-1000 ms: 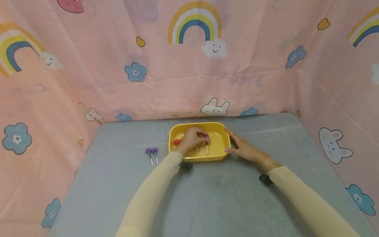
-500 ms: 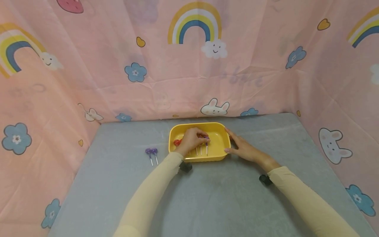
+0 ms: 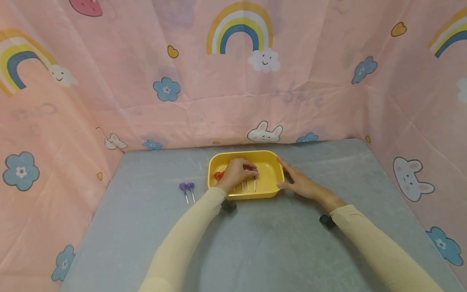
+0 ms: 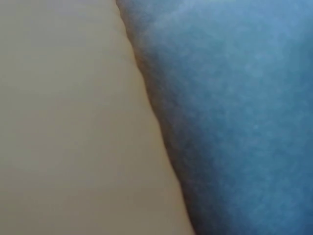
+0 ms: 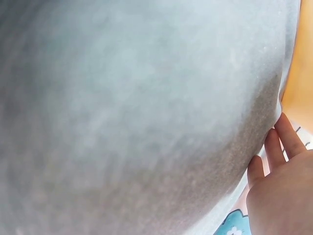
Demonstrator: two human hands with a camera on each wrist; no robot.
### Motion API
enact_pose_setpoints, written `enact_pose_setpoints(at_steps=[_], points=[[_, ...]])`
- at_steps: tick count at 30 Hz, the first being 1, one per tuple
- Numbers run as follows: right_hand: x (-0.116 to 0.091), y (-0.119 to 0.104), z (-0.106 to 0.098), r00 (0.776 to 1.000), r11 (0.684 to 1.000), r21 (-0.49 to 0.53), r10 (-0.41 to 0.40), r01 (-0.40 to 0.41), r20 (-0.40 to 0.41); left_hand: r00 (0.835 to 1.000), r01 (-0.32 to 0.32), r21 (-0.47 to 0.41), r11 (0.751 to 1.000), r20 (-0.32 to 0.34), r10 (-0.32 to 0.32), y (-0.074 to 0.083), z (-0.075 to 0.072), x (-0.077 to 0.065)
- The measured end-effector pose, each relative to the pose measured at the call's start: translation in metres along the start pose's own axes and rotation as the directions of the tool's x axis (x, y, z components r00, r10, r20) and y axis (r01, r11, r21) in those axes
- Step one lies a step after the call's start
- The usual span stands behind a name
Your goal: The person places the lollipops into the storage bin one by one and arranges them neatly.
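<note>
The purple lollipop (image 3: 254,177) is in the yellow tray (image 3: 270,178), its head pinched by the left hand (image 3: 235,174); likely light, hard and slick, best held by its stick. The right hand (image 3: 302,184), fingers extended, touches the tray. Two lollipops (image 3: 190,185) lie outside.

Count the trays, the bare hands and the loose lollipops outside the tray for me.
Yellow rectangular plastic tray: 1
Purple round lollipops with white sticks, outside it: 2
Bare hands (left hand, right hand): 2
Total: 5
Red and purple lollipops inside are partly hidden, so uncounted.
</note>
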State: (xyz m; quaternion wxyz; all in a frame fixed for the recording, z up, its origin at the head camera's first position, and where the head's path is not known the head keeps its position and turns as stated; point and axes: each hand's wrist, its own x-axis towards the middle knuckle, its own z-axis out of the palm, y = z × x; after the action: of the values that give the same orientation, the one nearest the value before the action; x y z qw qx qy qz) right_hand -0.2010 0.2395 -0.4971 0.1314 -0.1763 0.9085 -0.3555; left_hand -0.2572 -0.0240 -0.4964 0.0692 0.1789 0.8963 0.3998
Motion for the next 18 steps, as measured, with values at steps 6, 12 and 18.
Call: enact_pose_setpoints(at_steps=[6,12,18], points=[[-0.0002,-0.0011,0.0001,1.000,1.000,0.001,-0.001,0.001,-0.002,1.000,0.006,-0.006,1.000,-0.002,-0.006,0.0010,-0.0004,-0.0008],[0.0000,-0.0021,0.0000,1.000,1.000,-0.003,0.016,-0.016,0.004,1.000,0.013,-0.006,1.000,0.002,-0.013,0.0008,0.0003,-0.0015],[0.0005,-0.0022,0.0006,1.000,1.000,0.006,0.028,-0.028,0.002,1.000,0.004,-0.006,1.000,0.005,-0.004,0.0010,0.0001,-0.0019]])
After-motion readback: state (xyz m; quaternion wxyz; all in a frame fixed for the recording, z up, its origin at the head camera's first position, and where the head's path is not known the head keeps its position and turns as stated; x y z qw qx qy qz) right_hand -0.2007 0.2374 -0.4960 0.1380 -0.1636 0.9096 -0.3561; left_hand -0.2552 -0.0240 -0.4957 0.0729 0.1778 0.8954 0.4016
